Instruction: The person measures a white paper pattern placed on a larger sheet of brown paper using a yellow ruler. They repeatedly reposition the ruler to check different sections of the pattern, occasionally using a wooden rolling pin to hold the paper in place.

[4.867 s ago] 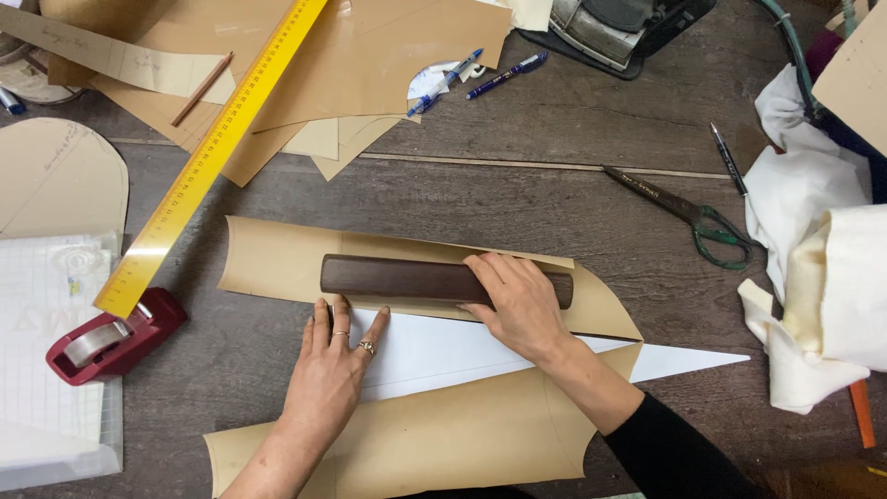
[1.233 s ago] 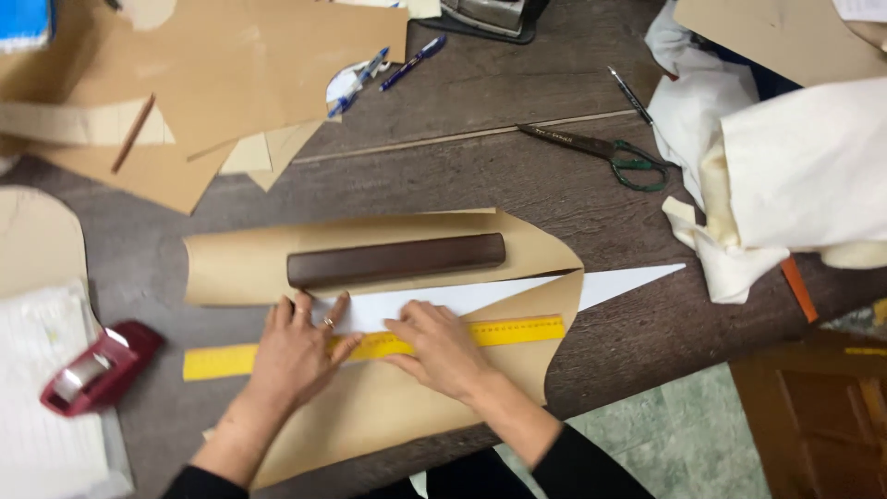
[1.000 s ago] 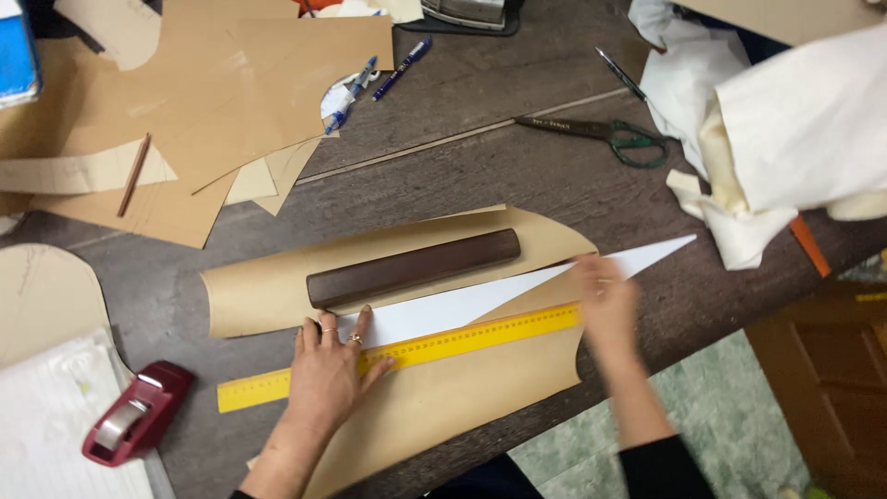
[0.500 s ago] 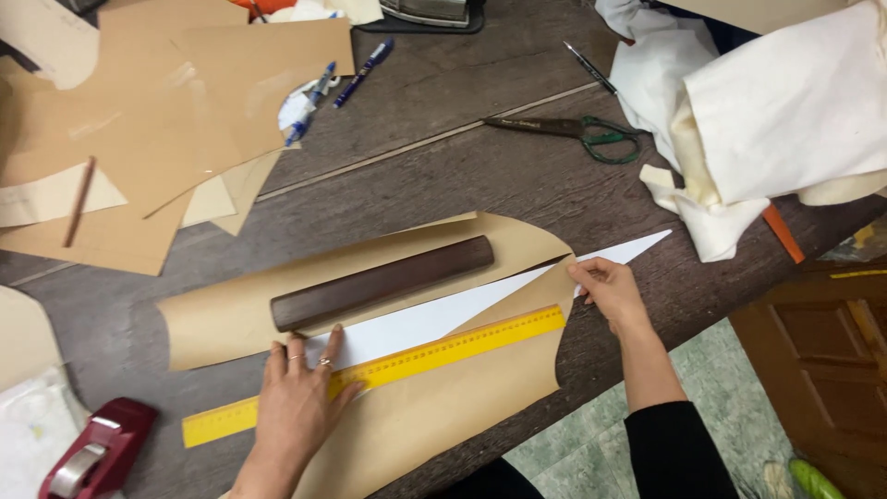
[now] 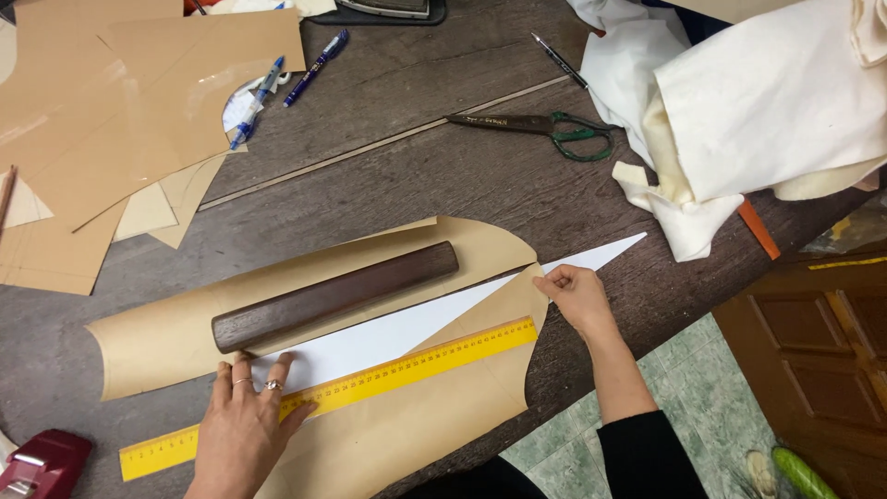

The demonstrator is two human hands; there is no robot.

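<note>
Here, left hand spread flat on yellow ruler and white paper wedge, at seven o'clock. Right hand pinching the wedge's narrow end at three. Dark wooden bar weighing brown pattern paper on counter.

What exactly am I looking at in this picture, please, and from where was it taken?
There is no machine here: a person wears a camera on the head, so you look down at their own two bare hands over a dark wooden table. The left hand presses flat on a yellow ruler and a long white paper triangle. The right hand pinches that triangle near its narrow tip. Both lie on curved brown pattern paper, which a dark wooden bar weighs down. Around them lie green-handled scissors, blue pens, more brown paper sheets, white cloth and a red tape dispenser.
</note>
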